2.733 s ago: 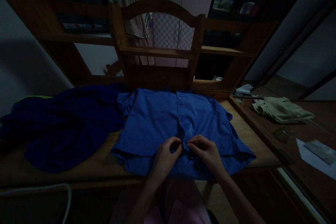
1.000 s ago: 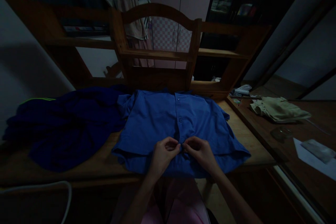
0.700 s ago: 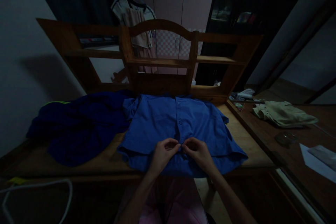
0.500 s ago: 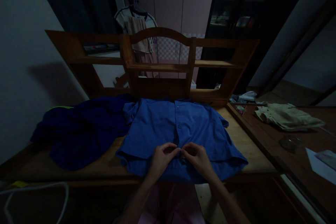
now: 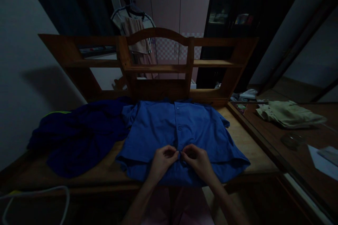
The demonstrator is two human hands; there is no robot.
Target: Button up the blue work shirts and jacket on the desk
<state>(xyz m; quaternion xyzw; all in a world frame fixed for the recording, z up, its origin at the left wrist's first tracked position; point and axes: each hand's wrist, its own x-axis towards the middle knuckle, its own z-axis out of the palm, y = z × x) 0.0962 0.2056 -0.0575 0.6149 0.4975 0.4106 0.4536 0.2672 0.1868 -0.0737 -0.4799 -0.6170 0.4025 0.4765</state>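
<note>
A blue button-up shirt (image 5: 155, 123) lies spread on the wooden desk (image 5: 245, 144), its button placket running down the middle. At the placket's near end, my left hand (image 5: 164, 160) pinches the shirt's fabric between thumb and finger. Close beside it on the right, my right hand (image 5: 196, 160) pinches the cloth as well, the fingertips of both hands nearly meeting. Whatever small part sits between the fingertips is too dark to make out. Two buttons show on the placket beyond my hands.
A dark blue garment (image 5: 87, 133) lies crumpled at the left. Along the back stands a wooden shelf frame (image 5: 155, 67). On the brown table to the right are a folded khaki cloth (image 5: 289, 113), a glass ashtray (image 5: 292, 140) and white paper (image 5: 322, 161).
My fingertips have come slightly apart at the placket, the right hand shifting a little. The shirt stays in place while the whole view has tilted slightly.
</note>
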